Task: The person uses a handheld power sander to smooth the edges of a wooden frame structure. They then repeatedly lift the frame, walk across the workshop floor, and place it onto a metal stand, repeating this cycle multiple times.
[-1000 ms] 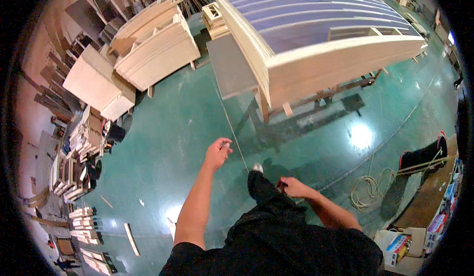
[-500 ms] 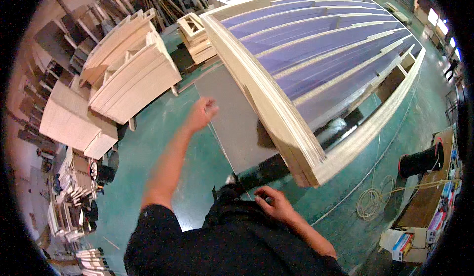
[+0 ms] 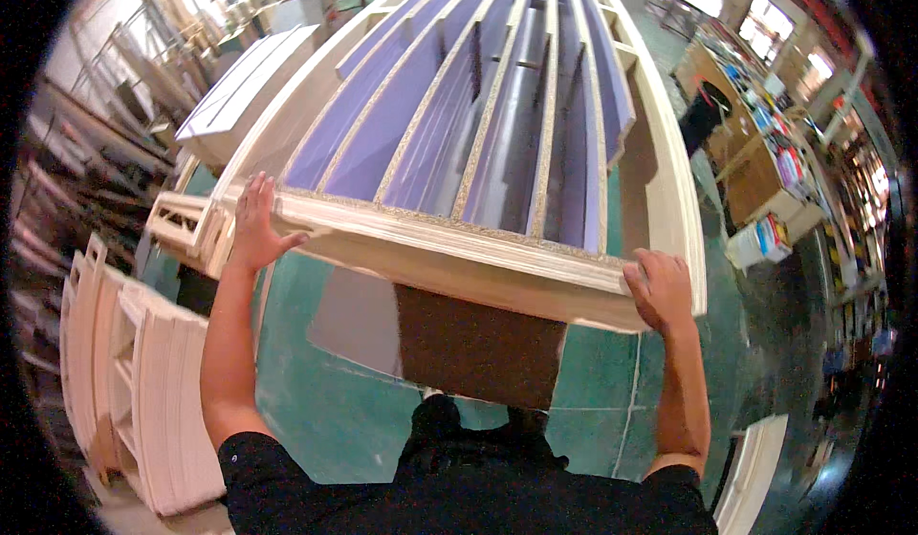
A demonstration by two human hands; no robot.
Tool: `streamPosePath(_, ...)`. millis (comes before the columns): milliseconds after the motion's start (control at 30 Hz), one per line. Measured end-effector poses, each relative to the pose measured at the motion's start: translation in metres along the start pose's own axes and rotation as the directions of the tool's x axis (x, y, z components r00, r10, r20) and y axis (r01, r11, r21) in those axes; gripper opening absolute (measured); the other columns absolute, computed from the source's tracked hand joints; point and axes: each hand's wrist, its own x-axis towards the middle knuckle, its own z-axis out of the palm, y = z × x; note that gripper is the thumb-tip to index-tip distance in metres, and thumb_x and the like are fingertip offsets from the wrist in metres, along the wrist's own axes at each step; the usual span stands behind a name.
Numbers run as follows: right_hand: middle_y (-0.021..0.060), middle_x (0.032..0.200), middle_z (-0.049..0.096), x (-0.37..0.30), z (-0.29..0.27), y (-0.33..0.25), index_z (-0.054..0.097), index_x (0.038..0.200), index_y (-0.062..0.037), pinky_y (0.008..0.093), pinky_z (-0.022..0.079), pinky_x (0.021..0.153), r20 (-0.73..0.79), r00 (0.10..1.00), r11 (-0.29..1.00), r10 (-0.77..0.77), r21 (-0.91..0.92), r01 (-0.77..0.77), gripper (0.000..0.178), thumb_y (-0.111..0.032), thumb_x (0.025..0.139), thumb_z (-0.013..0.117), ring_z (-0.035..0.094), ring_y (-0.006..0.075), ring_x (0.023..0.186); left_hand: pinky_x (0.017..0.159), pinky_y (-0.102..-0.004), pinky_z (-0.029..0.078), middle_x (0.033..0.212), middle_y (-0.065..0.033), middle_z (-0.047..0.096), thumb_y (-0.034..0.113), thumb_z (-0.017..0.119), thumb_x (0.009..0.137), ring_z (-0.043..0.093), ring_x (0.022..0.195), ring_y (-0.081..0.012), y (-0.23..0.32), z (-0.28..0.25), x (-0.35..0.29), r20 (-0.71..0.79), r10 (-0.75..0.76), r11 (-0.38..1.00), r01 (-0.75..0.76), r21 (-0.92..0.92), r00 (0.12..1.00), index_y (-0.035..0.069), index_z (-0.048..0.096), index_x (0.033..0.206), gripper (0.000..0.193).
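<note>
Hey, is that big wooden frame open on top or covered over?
Open: inside the wooden frame, purple-faced slats and a strip of green floor show.

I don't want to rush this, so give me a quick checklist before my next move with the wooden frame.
1. Left hand on the wooden frame: ok, at its near left corner.
2. Right hand on the frame: ok, near its right corner.
3. Right hand's grip firm: cannot tell.
4. Nothing below the near edge: not ok, a board shows there.
5. Frame's supports steady: cannot tell, they are hidden.
</note>
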Motion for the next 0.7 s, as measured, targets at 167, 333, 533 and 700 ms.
streamPosePath(167,0.0197,0.099,0.065,0.015,0.005,-0.046,0.062,0.098,-0.0022,0.0521,0.046,0.087,0.247,0.969,1.000,-0.007,-0.007,0.009,0.059,-0.061,0.088,0.065,0.062,0.0422,0.096,0.123,-0.0551,0.024,0.147,-0.0220,0.052,0.067,0.086,0.061,0.044,0.141,-0.0388,-0.092,0.010,0.006,0.295,-0.037,0.999,0.030,0.030,0.955,0.000,0.051,0.141,0.110)
streamPosePath(333,0.0186,0.099,0.066,0.013,0.007,-0.060,0.062,0.099,-0.0032,0.0515,0.047,0.086,0.173,0.984,0.996,-0.051,-0.063,0.063,0.076,-0.070,0.067,0.079,0.063,0.0407,0.099,0.116,-0.0539,0.032,0.122,-0.0207,0.063,0.067,0.087,0.057,0.056,0.125,-0.0359,-0.095,0.009,0.022,0.339,0.036,0.997,-0.011,-0.077,0.940,0.001,0.060,0.121,0.096)
streamPosePath(533,0.0153,0.093,0.067,0.010,0.005,-0.071,0.064,0.091,-0.0055,0.0499,0.048,0.085,0.122,0.990,0.992,0.072,-0.110,-0.059,0.073,-0.068,0.060,0.084,0.065,0.0379,0.095,0.104,-0.0495,0.039,0.108,-0.0158,0.064,0.072,0.087,0.054,0.059,0.113,-0.0356,-0.100,0.020,0.017,0.217,0.137,0.991,-0.135,-0.025,0.967,0.003,0.059,0.112,0.094)
streamPosePath(700,0.0148,0.090,0.068,0.006,0.009,-0.068,0.065,0.088,-0.0065,0.0488,0.049,0.081,0.077,0.996,0.990,0.046,-0.134,-0.036,0.071,-0.068,0.060,0.084,0.067,0.0372,0.091,0.103,-0.0484,0.039,0.103,-0.0150,0.063,0.072,0.088,0.052,0.059,0.108,-0.0355,-0.096,0.032,0.010,-0.003,0.188,0.982,-0.188,0.000,0.982,0.004,0.058,0.103,0.090)
